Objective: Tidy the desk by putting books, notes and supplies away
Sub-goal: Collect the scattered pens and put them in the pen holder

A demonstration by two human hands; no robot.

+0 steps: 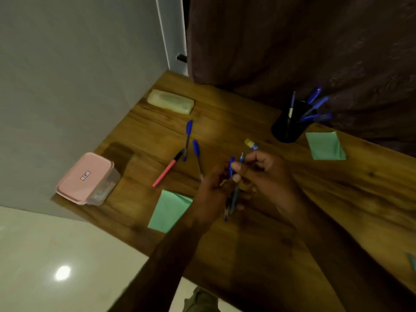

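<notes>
My left hand (211,194) and my right hand (267,174) meet above the middle of the wooden desk (337,199). Between them they hold a small bunch of blue pens (233,192); the left grips the barrels and the right pinches one pen near its top. Two blue pens (188,138) (197,154) and a pink pen with a black cap (167,168) lie loose on the desk to the left. A black pen holder (287,124) with several blue pens stands at the back right. Green notes lie at the near left (167,210) and far right (325,146).
A clear box with a pink lid (86,177) sits at the desk's left corner. A pale case (171,101) lies at the back by the wall. A small yellow-capped item (251,144) lies just beyond my right hand. A dark curtain (292,41) hangs behind the desk.
</notes>
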